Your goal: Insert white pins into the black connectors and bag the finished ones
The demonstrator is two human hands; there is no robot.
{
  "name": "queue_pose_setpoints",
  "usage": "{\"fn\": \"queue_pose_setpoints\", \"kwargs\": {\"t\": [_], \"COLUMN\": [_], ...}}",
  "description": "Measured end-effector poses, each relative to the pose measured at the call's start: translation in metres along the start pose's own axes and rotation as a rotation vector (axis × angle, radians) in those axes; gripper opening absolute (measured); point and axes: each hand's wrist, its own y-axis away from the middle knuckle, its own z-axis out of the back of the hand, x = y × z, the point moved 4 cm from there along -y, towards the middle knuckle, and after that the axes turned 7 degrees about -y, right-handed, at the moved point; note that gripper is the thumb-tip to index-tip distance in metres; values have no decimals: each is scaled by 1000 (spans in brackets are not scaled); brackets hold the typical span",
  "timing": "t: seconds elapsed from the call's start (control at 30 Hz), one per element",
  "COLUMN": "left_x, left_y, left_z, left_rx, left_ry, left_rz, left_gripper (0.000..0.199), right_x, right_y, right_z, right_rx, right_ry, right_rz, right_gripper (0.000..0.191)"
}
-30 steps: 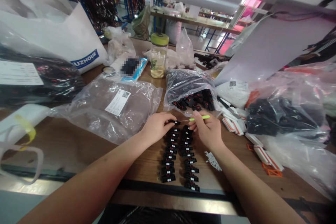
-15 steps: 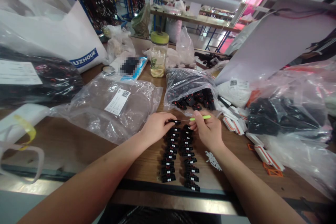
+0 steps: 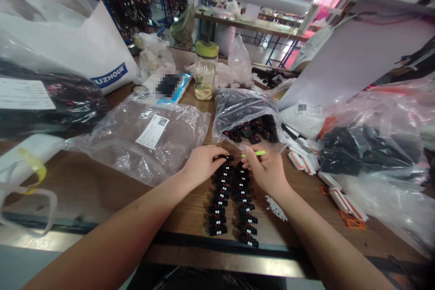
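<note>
Left hand (image 3: pixel 205 163): thumb and fingers closed on a small black block-shaped piece (image 3: pixel 229 157), gripped just above the top of the left-hand row. The piece lies roughly level, its right end pointing toward the right hand (image 3: pixel 265 166). Right hand: fingers and thumb clamped on the yellow-green handle of a slim tool (image 3: pixel 258 153), whose thin shaft points left at the gripped piece. Shaft is faint; contact between its tip and the piece cannot be told. The two hands are near each other, not touching.

Below the hands, on the brown wood-grain bench (image 3: pixel 183 222), two columns of small black pieces with red parts run toward the near edge: left-hand row (image 3: pixel 219 211), right-hand row (image 3: pixel 247 219). Many show paired white dots on the near face. Just right of the right-hand row, beside the right forearm, lies a loose heap of small white slender pins (image 3: pixel 276 208).

Beyond the hands: a clear plastic bag of black pieces (image 3: pixel 246 99), its mouth facing the worker, black and red-orange pieces visible there. To its left, a flat clear plastic bag with a white label (image 3: pixel 183 127). Behind, between the two bags, stands a clear bottle with a green lid (image 3: pixel 205 72), upright.
</note>
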Motion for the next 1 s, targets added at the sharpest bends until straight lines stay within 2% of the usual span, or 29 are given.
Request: {"fn": "queue_pose_setpoints", "kwargs": {"t": [0.13, 0.6, 1.0], "left_x": [0, 1, 0], "left_y": [0, 1, 0], "left_z": [0, 0, 0], "left_rx": [6, -4, -12], "left_ry": [19, 25, 17], "left_rz": [5, 5, -8], "left_gripper": [19, 19, 19], "right_x": [-1, -1, -1], "right_y": [1, 2, -3], "right_z": [2, 0, -3], "right_rx": [-102, -120, -29], "right_ry": [-103, -119, -38], "right_rz": [-26, -17, -22], "right_gripper": [40, 38, 38]}}
